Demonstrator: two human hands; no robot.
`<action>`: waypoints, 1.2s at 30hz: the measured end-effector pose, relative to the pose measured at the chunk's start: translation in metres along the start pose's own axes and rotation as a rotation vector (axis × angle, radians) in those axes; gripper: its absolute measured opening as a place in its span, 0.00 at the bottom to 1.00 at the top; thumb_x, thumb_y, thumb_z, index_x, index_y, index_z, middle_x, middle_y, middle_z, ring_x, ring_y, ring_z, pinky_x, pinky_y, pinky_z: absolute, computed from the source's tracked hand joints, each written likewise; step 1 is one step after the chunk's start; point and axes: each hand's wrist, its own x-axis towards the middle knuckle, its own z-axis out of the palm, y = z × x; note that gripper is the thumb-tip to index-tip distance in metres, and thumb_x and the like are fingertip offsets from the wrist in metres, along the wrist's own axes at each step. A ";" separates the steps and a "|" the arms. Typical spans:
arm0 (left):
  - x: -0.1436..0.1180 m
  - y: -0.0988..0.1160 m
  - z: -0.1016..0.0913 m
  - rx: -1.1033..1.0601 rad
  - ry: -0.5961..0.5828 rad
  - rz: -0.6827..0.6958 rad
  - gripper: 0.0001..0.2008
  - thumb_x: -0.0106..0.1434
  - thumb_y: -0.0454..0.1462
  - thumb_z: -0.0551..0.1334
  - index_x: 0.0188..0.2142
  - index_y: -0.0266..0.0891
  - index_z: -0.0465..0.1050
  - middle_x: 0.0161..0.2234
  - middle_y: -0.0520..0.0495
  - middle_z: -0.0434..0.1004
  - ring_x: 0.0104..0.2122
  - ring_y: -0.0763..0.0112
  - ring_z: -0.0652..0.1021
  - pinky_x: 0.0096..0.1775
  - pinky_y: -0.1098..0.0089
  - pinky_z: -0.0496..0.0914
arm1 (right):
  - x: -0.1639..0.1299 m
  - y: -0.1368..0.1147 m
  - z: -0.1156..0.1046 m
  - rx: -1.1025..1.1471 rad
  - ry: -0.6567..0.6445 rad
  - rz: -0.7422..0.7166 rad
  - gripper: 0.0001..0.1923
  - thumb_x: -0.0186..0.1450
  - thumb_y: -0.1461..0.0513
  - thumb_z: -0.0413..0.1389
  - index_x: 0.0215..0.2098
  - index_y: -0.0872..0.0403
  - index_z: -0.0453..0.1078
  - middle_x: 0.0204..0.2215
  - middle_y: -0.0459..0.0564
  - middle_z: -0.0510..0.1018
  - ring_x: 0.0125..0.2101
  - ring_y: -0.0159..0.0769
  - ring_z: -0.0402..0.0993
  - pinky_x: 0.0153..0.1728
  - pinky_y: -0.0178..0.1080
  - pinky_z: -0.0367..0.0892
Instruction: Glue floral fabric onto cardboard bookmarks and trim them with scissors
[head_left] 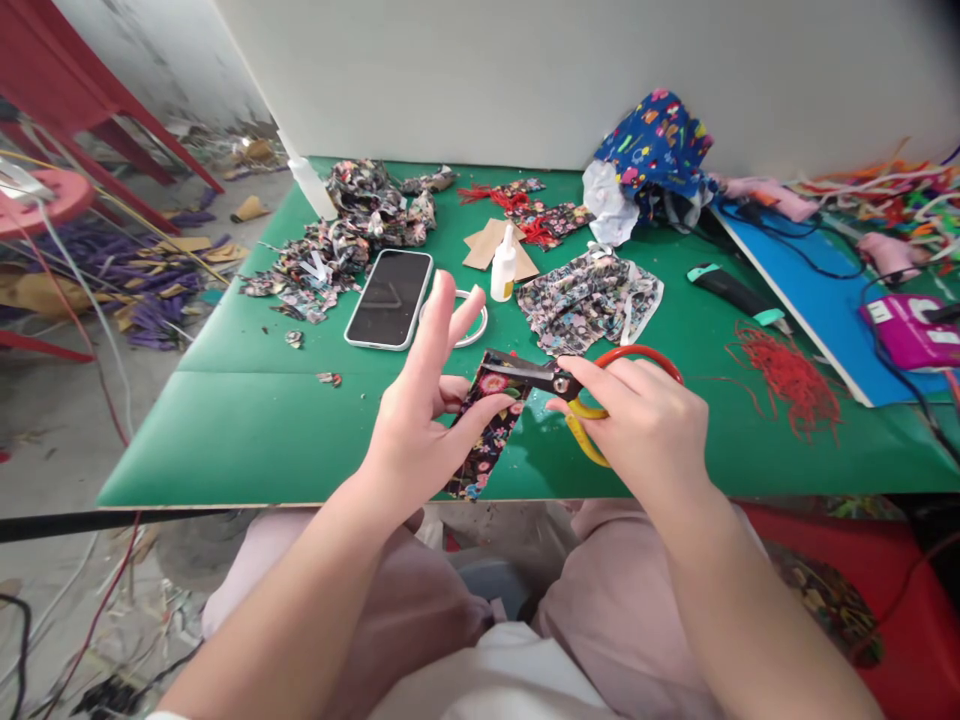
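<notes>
My left hand (420,420) pinches a black flower-printed fabric piece (487,445) between thumb and fingers, with two fingers raised. The piece hangs tilted over the table's front edge. In my right hand (652,415) is a pair of scissors (561,382) with one red and one yellow handle. Their blades lie across the upper end of the fabric and point left. Behind my hands are a phone (390,300), a coiled white cable (474,325), a small white glue bottle (505,265) and a flat floral fabric piece (592,300).
A heap of floral scraps (360,215) and a clear bottle (311,188) stand at the back left of the green table (225,420). Blue printed cloth (658,145), a utility knife (735,292), red threads (795,385) and a blue board (810,310) lie to the right.
</notes>
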 end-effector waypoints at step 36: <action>-0.003 -0.011 0.018 -0.032 0.053 -0.050 0.28 0.49 0.29 0.68 0.48 0.49 0.67 0.35 0.52 0.69 0.31 0.77 0.74 0.29 0.80 0.73 | 0.006 -0.022 0.011 1.389 -0.201 0.541 0.13 0.53 0.60 0.63 0.30 0.51 0.62 0.25 0.40 0.72 0.26 0.29 0.73 0.30 0.35 0.70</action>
